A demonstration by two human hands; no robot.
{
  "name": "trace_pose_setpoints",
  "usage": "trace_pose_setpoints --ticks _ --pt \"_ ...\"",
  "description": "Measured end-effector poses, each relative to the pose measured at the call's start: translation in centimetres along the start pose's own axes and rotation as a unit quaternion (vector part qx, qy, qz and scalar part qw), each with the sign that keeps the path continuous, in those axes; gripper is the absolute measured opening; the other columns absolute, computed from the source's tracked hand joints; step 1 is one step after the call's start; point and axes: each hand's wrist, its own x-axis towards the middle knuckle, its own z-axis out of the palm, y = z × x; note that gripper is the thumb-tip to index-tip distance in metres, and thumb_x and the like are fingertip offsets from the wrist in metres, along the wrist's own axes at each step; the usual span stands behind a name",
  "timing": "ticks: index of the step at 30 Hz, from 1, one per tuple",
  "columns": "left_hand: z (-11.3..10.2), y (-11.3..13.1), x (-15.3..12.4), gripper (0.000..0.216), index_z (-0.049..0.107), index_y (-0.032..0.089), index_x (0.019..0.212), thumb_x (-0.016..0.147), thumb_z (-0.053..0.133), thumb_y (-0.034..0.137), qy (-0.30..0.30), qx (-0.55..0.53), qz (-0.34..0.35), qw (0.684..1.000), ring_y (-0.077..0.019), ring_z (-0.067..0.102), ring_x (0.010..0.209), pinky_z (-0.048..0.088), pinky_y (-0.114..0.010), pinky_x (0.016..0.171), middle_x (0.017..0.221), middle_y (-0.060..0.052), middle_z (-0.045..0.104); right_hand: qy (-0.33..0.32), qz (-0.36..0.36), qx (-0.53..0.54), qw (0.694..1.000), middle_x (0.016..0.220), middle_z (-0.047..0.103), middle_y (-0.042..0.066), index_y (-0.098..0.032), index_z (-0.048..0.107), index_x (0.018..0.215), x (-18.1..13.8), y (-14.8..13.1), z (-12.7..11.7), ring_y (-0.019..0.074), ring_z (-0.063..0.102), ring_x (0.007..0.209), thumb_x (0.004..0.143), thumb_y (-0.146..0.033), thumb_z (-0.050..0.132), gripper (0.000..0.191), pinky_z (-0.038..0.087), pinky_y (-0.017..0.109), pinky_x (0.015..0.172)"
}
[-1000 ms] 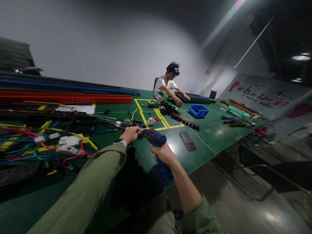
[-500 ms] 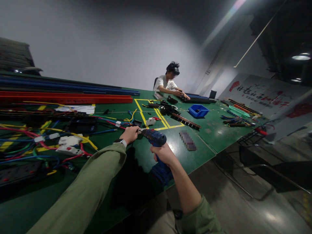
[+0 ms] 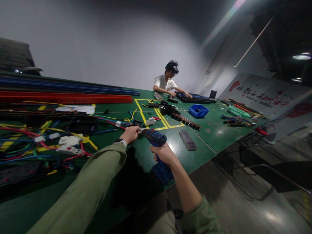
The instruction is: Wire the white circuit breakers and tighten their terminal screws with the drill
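My right hand [image 3: 164, 153] is wrapped round the grip of a blue cordless drill [image 3: 156, 139], held above the green table [image 3: 136, 156] near its front edge. The drill's battery base [image 3: 162, 172] hangs below my fist. My left hand [image 3: 131, 133] is closed at the drill's nose, pinching the bit or chuck; what sits between the fingers is too small to make out. A dark watch shows on my left wrist. Both olive sleeves reach in from the bottom.
Red, blue and yellow wires with white breakers [image 3: 69, 144] crowd the left of the table. Long red and blue ducts [image 3: 65, 97] lie at the back. A yellow taped rectangle [image 3: 158, 117], a blue bin [image 3: 198, 110] and a seated person [image 3: 168, 83] are farther on. Chairs [image 3: 255, 162] stand at right.
My hands and the drill have stayed in place. The person at the far end has shifted their hands along the black parts and leaned slightly left.
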Motion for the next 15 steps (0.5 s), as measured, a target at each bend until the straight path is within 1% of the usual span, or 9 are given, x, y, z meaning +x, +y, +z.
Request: trace_pose_setpoints --ticks 8,15 --pt "-0.10 0.05 -0.03 0.027 0.064 0.025 0.112 0.089 0.050 0.032 -0.006 -0.003 -0.006 1.000 -0.0244 0.063 0.103 0.041 -0.034 0.089 0.103 -0.007 0.072 0.014 0.006 -0.009 1.000 0.048 0.048 -0.008 -0.018 0.058 0.087 -0.02 -0.05 0.13 0.0108 0.048 0.035 0.068 -0.021 0.057 0.019 0.034 0.020 0.037" --pt "-0.16 0.16 0.00 0.028 0.065 0.025 0.111 0.089 0.050 0.031 -0.010 -0.006 -0.010 1.000 -0.0248 0.063 0.103 0.041 -0.034 0.089 0.103 -0.008 0.072 0.015 0.016 -0.015 1.000 0.048 0.047 -0.008 -0.018 0.056 0.086 -0.22 -0.53 0.22 0.0106 0.049 0.036 0.068 -0.021 0.057 0.018 0.034 0.019 0.037"
